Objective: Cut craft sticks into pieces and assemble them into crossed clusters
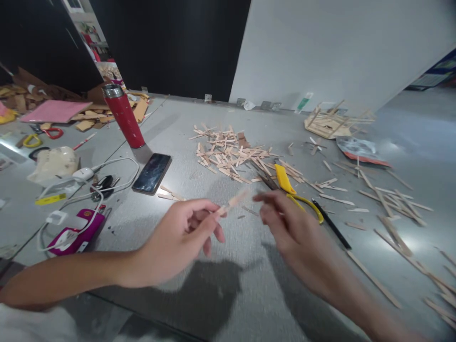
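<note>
My left hand (181,237) is pinched on a short wooden stick (233,202) that points up and to the right over the grey table (228,285). My right hand (288,223) hovers just right of the stick's tip, blurred by motion, fingers curled toward it; whether it touches the stick is unclear. Yellow-handled pliers (292,192) and a black pen (331,224) lie on the table just behind my right hand. A heap of cut wooden sticks (231,154) lies further back.
A red flask (123,116) stands at the back left with a black phone (152,173) before it. White cables, a mouse (82,174) and a pink device (76,230) lie at left. A stick frame (329,121) sits back right; long sticks (392,204) scatter at right.
</note>
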`<state>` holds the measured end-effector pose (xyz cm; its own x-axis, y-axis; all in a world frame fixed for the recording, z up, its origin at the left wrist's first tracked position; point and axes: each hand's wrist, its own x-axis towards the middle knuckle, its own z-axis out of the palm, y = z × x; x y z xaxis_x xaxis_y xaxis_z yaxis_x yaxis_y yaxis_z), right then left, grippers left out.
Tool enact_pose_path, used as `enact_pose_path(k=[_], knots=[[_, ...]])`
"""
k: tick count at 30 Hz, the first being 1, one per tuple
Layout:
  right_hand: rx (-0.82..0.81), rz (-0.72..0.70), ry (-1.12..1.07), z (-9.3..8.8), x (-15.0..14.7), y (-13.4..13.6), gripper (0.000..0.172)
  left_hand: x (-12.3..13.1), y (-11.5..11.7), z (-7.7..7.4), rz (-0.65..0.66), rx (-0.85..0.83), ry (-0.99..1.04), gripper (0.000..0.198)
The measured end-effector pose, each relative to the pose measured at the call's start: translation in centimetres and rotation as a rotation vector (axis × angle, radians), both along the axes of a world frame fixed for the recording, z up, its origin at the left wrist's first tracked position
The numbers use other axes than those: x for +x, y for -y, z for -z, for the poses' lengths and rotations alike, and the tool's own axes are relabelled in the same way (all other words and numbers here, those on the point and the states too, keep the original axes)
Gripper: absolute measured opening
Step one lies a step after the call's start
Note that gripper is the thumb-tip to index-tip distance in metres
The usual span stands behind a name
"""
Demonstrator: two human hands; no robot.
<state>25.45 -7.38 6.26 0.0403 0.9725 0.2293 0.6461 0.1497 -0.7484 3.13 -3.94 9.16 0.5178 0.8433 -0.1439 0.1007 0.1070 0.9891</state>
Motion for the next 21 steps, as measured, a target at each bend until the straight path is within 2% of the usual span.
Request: enact_pose_path(k=[2,4,7,10,13,15,17,21], knots=[[-0.021,-0.168,0.195,1.5,0.6,-0.3,0.021,-0.7,-0.8,-0.5,-0.086,0.054,-0.020,0.014],[-0.071,-0.310,0.291,2.8,0.7,-0.4,0.026,-1.4,-1.4,-1.0,-0.141,0.078,-0.056,0.014],[-0.057,-0.389,0.294,3.0,0.0,-0.5,0.030,-2.1,-1.7,-1.3,-0.147,0.093,-0.059,0.017],[0.097,-0.300,0.232,1.7,-0.7,-0.2,0.028,-2.1,-1.4,-1.2,-0.039,0.071,-0.050,0.023],[0.345,-0.075,0.221,0.6,-1.3,1.0,0.021,-1.9,-0.9,-1.1,0.045,0.077,-0.043,0.026],[0.419,0.048,0.181,0.2,-1.8,2.1,0.021,-1.7,-0.7,-1.1,0.079,0.084,-0.055,0.028],[0.291,0.079,0.019,-0.2,-2.6,3.2,0.023,-1.6,-0.4,-1.0,0.108,0.107,-0.088,0.030],[-0.163,0.071,-0.411,-1.7,-4.6,4.5,0.026,-1.6,0.1,-0.7,0.145,0.210,-0.193,0.035]])
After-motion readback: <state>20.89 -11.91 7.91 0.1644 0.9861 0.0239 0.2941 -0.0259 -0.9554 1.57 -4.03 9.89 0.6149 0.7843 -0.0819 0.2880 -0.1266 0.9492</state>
